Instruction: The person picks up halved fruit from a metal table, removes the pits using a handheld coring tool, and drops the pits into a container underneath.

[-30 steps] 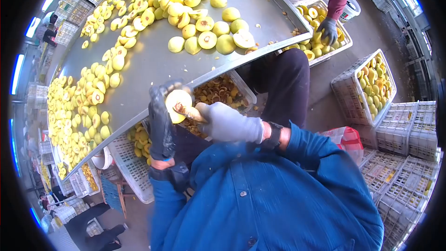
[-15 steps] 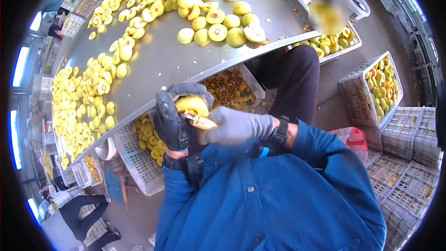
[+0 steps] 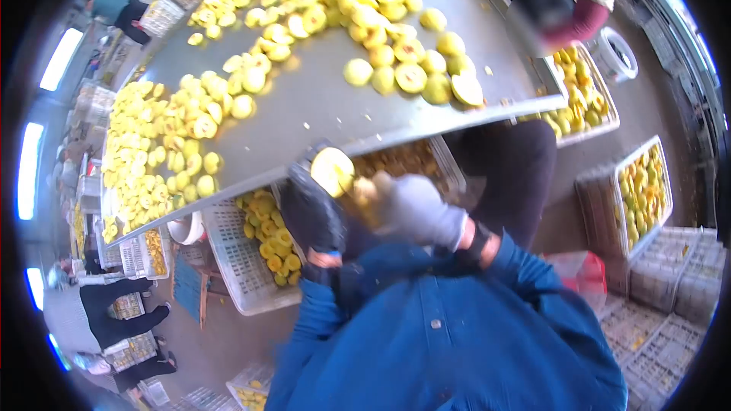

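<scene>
My left hand, in a black glove, is closed around a yellow peach half whose pale cut face is turned up. Just right of it is my right hand, in a grey glove and smeared by motion. Its fingers are closed on a small hand tool, whose metal end shows only in the earlier view. A blurred yellow-brown patch lies between the two hands. Both hands are at the near edge of the metal table, where many peach halves lie in heaps.
Below the table stand a white crate of peach halves and a crate of brownish scraps. To the right are another filled crate, stacked crates and a white bucket. A co-worker's sleeve reaches over the table's far right corner.
The hands have moved apart, and the tool has come away from the peach half. The half now faces up in my left hand. The whole view has shifted, and the co-worker leans farther in.
</scene>
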Motion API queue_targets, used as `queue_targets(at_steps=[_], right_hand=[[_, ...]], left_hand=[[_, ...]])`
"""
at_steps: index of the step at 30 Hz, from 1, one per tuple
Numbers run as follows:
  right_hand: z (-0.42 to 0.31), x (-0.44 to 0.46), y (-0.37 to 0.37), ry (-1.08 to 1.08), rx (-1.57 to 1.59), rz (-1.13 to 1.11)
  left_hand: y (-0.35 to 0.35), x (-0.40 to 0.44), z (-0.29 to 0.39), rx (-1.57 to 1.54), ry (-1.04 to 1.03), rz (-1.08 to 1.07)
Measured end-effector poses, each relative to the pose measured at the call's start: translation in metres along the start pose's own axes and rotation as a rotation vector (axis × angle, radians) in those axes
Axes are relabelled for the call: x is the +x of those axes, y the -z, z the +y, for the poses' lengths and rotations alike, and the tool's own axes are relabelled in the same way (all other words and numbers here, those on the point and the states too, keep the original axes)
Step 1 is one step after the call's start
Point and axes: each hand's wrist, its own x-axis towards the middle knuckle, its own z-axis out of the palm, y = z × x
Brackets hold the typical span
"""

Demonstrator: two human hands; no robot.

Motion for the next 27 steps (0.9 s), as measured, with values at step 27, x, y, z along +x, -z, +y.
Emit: queue_targets(at_steps=[27], right_hand=[[-0.037, -0.007, 0.055, -0.271, 0.726, -0.26]], left_hand=[[-0.022, 0.0, 0.052, -0.202, 0.145, -0.035]])
